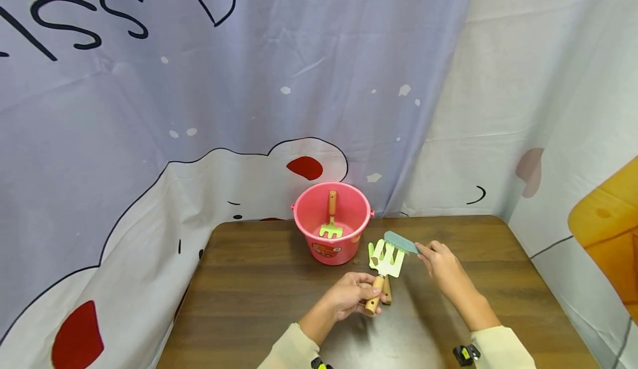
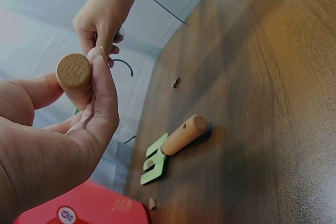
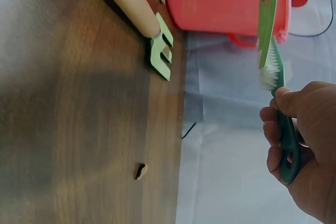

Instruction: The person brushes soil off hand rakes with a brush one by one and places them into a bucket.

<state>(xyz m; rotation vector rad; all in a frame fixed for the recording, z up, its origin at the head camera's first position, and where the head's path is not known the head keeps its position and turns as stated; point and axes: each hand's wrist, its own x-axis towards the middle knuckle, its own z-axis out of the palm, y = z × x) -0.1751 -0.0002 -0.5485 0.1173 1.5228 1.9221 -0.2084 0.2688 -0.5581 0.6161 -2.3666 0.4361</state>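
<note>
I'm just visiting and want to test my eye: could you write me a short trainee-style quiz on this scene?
1. Which hand holds the brush?
2. How many wooden-handled tools can be seen? A: one; B: two; C: three.
3. True or false: the pink bucket is lying on its side.

Key:
1. The right hand.
2. C: the fork in the left hand, the rake in the bucket and the third tool on the table.
3. False: it stands upright.
</note>
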